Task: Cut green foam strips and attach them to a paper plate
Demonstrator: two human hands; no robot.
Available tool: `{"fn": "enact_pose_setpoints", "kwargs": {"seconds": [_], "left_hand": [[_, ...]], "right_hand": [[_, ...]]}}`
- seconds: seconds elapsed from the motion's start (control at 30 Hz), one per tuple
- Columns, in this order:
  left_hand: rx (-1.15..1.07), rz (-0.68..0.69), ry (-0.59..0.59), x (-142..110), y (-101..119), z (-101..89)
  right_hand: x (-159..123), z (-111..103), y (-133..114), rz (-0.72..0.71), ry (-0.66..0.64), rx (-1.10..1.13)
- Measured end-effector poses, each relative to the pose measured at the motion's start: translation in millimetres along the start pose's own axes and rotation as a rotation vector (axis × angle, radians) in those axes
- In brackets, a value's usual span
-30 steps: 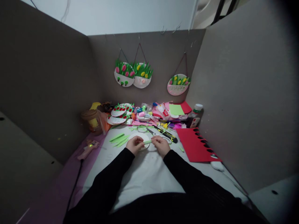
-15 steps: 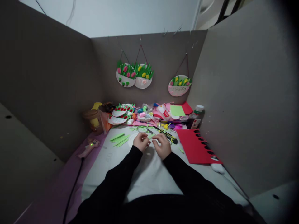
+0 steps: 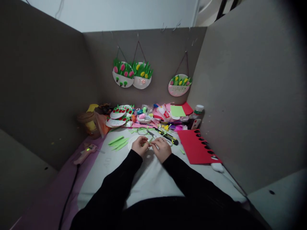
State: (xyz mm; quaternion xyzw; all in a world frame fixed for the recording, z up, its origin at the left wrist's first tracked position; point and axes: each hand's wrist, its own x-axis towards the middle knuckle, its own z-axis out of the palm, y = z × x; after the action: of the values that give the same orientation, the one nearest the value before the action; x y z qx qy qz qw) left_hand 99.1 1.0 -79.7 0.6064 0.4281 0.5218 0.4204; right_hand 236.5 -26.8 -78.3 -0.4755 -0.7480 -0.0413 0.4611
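My left hand (image 3: 140, 147) and my right hand (image 3: 162, 150) meet over the middle of the white table cover, fingers pinched together. Between their fingertips is a small light-green paper strip (image 3: 150, 141), partly hidden by the fingers. A white round paper plate (image 3: 130, 142) lies partly under my left hand. Left of it, several cut green paper strips (image 3: 117, 142) lie in a loose pile. Just beyond my hands are scissors (image 3: 152, 134), a clear ring (image 3: 142, 131) and a yellow and black utility knife (image 3: 173, 140).
A glue gun (image 3: 86, 153) with a glowing light lies left, its cord trailing forward. Red paper (image 3: 196, 148) with cut-out holes lies right, beside a white plug-like object (image 3: 217, 167). Finished flower plates (image 3: 117, 116), craft supplies and a bottle (image 3: 197, 116) line the back. Grey panels (image 3: 240, 95) enclose the table.
My hands have come closer together, fingertips now meeting at the green strip. The camera view has turned slightly, shifting everything left and a little up.
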Motion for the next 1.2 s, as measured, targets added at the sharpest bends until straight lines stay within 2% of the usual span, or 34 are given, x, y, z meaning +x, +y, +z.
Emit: {"fn": "enact_pose_setpoints", "kwargs": {"seconds": [0.2, 0.37, 0.53, 0.87, 0.97, 1.07, 1.13, 1.2], "left_hand": [[0.22, 0.135, 0.002, -2, 4, -2.5], [0.375, 0.21, -0.089, -3, 1, -5.4], [0.41, 0.228, -0.117, -5, 2, -4.9], [0.291, 0.145, -0.092, -6, 14, -4.6], [0.248, 0.129, -0.004, 1, 7, -9.8], [0.148, 0.067, 0.116, 11, -2, -15.7], [0.054, -0.002, 0.13, 15, -6, -17.0], [-0.016, -0.059, 0.12, 17, -8, -15.7]], "right_hand": [[0, 4, 2, 0.035, 0.013, 0.018], [-1, 5, 4, 0.055, 0.009, 0.039], [-2, 8, 9, 0.054, -0.02, 0.033], [-1, 10, 11, 0.104, 0.007, 0.109], [8, 0, 27, 0.129, 0.066, 0.082], [19, -16, 58, 0.238, 0.223, -0.045], [22, -24, 77, 0.294, 0.289, -0.106], [21, -26, 91, 0.328, 0.288, -0.126]]}}
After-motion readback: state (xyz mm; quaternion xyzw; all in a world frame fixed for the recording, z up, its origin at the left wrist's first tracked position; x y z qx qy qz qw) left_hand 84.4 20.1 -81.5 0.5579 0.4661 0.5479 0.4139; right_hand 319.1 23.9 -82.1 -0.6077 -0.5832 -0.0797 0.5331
